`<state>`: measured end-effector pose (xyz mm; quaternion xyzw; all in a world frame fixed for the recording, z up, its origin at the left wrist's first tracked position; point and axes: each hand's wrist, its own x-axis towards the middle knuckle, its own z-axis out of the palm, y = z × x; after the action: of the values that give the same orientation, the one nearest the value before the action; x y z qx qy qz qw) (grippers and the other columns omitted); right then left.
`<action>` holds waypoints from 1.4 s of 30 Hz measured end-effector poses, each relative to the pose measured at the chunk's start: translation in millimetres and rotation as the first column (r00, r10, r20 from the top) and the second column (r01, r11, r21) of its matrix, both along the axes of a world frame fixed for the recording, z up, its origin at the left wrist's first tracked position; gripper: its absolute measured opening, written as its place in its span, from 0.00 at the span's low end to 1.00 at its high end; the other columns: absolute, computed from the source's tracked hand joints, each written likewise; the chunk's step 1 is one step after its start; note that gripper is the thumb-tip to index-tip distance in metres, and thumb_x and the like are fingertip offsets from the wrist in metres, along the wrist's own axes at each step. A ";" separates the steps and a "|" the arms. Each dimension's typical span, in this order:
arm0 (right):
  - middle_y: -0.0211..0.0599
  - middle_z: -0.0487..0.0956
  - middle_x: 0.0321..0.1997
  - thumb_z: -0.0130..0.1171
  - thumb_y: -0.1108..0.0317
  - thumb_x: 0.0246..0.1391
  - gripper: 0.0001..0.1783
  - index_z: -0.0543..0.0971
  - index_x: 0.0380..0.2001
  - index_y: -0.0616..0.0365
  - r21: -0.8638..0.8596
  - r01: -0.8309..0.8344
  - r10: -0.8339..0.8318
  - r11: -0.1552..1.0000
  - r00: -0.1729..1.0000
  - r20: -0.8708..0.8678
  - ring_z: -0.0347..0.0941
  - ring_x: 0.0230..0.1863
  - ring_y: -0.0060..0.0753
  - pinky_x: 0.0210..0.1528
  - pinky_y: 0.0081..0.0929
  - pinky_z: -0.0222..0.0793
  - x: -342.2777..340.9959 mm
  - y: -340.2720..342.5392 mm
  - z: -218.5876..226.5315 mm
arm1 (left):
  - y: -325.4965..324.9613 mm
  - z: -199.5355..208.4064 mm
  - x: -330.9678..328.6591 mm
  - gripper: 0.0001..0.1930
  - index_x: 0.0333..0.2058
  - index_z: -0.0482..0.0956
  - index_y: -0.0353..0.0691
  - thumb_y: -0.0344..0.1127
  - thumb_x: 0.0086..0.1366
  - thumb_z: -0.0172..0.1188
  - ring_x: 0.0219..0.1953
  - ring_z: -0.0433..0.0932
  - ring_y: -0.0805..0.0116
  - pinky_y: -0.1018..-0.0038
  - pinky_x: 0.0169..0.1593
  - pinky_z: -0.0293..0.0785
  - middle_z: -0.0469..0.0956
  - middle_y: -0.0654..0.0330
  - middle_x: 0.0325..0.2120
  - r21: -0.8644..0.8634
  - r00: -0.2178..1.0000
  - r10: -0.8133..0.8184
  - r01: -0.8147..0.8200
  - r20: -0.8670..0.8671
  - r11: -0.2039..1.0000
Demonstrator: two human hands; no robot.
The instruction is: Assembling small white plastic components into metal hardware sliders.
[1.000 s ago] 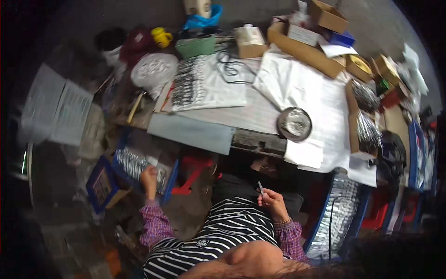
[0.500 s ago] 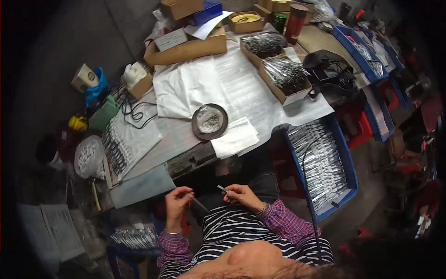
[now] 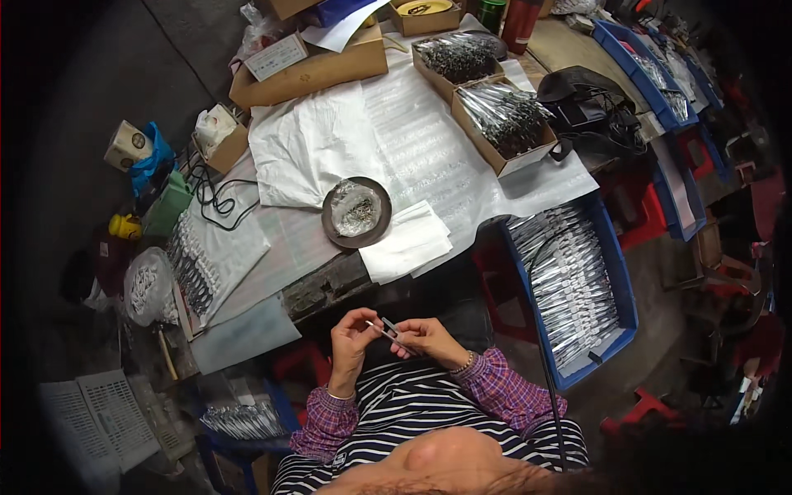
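Above my lap, in front of the table edge, my two hands are close together. My left hand point(image 3: 350, 345) pinches a slender, pale metal strip point(image 3: 379, 332) that slants across toward the other hand. Between the fingers of my right hand point(image 3: 432, 341) is a short grey metal piece point(image 3: 388, 324), its end sticking out. The two pieces meet or cross; whether they touch, I cannot tell. Just beyond lies a dark round dish point(image 3: 337, 234) lined with clear plastic and holding tiny parts. White paper sheets point(image 3: 406, 247) lie beside it.
At right stands a blue tray point(image 3: 629, 307) full of slim metal tools. Cardboard boxes point(image 3: 505, 169) of similar tools sit at the back right. A bag of small white parts point(image 3: 148, 285) and a row of dark-handled tools point(image 3: 191, 268) are at left. A thin cord hangs near my right arm.
My left hand has moved right and up, bringing its strip against or near the piece in my right hand. The whole view has shifted slightly.
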<state>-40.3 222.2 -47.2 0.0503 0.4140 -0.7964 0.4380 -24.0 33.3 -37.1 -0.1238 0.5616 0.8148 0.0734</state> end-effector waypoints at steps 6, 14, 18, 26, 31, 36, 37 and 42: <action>0.32 0.79 0.29 0.54 0.72 0.55 0.13 0.76 0.43 0.66 0.165 0.158 -0.124 0.974 0.972 -0.202 0.73 0.28 0.16 0.31 0.14 0.70 5.2 -5.7 0.5 | 7.1 -5.1 4.7 0.14 0.44 0.70 0.32 0.26 0.60 0.57 0.32 0.75 0.75 0.82 0.35 0.73 0.76 0.59 0.33 0.069 0.991 0.007 -0.016 0.131 0.998; 0.33 0.78 0.24 0.57 0.71 0.52 0.13 0.77 0.41 0.64 0.352 0.249 -0.039 0.902 0.860 -0.508 0.71 0.23 0.17 0.26 0.17 0.67 10.1 -8.4 0.4 | 10.4 -0.1 8.8 0.10 0.41 0.74 0.31 0.29 0.62 0.57 0.28 0.76 0.75 0.82 0.34 0.73 0.77 0.59 0.30 0.060 0.990 0.043 -0.051 0.135 0.997; 0.37 0.79 0.25 0.58 0.70 0.50 0.13 0.77 0.40 0.64 0.382 0.274 -0.017 0.883 0.831 -0.557 0.73 0.23 0.21 0.26 0.18 0.67 12.8 -6.5 3.1 | 11.5 2.2 11.8 0.09 0.40 0.75 0.31 0.28 0.62 0.56 0.27 0.76 0.75 0.83 0.33 0.73 0.77 0.59 0.29 0.018 0.987 0.048 -0.052 0.153 0.998; 0.31 0.80 0.26 0.56 0.73 0.53 0.11 0.78 0.39 0.64 0.315 0.167 -0.050 0.934 0.936 -0.348 0.74 0.27 0.16 0.29 0.16 0.69 17.5 -9.0 -1.6 | 7.3 3.0 14.3 0.06 0.37 0.75 0.31 0.26 0.62 0.54 0.26 0.75 0.77 0.83 0.31 0.70 0.77 0.59 0.26 -0.051 0.978 0.055 -0.046 0.200 0.998; 0.35 0.80 0.35 0.50 0.74 0.57 0.15 0.74 0.46 0.70 0.315 0.069 0.048 0.947 0.936 -0.349 0.75 0.34 0.18 0.37 0.16 0.72 6.7 -0.8 6.9 | 8.2 -5.5 6.9 0.07 0.38 0.76 0.31 0.26 0.61 0.55 0.26 0.74 0.78 0.84 0.32 0.70 0.77 0.61 0.26 -0.060 0.986 -0.048 0.058 0.159 0.997; 0.40 0.79 0.39 0.48 0.75 0.58 0.16 0.71 0.48 0.71 0.262 0.038 0.022 0.964 0.974 -0.225 0.76 0.37 0.23 0.39 0.17 0.74 7.5 -2.4 6.0 | 9.4 -5.2 6.0 0.08 0.39 0.76 0.30 0.25 0.61 0.56 0.28 0.75 0.79 0.84 0.34 0.73 0.78 0.61 0.29 -0.052 0.981 -0.075 0.086 0.181 0.995; 0.40 0.79 0.39 0.49 0.75 0.58 0.16 0.71 0.49 0.71 0.262 0.043 0.015 0.964 0.976 -0.216 0.76 0.37 0.24 0.39 0.18 0.74 8.0 -3.2 4.8 | 8.9 -4.8 6.0 0.08 0.39 0.76 0.30 0.25 0.60 0.56 0.29 0.76 0.78 0.84 0.35 0.74 0.78 0.60 0.30 -0.051 0.979 -0.084 0.095 0.183 0.994; 0.39 0.80 0.37 0.50 0.75 0.57 0.15 0.73 0.47 0.70 0.251 0.069 -0.019 0.965 0.981 -0.195 0.76 0.35 0.22 0.37 0.17 0.74 10.6 -8.2 2.6 | 6.2 -3.4 8.1 0.08 0.39 0.76 0.30 0.25 0.60 0.57 0.30 0.77 0.77 0.83 0.35 0.75 0.78 0.60 0.30 -0.016 0.980 -0.061 0.065 0.191 0.998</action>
<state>-29.7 214.0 -44.6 0.0394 0.5524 -0.7468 0.3683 -15.8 39.5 -40.5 -0.1839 0.5646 0.7903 0.1512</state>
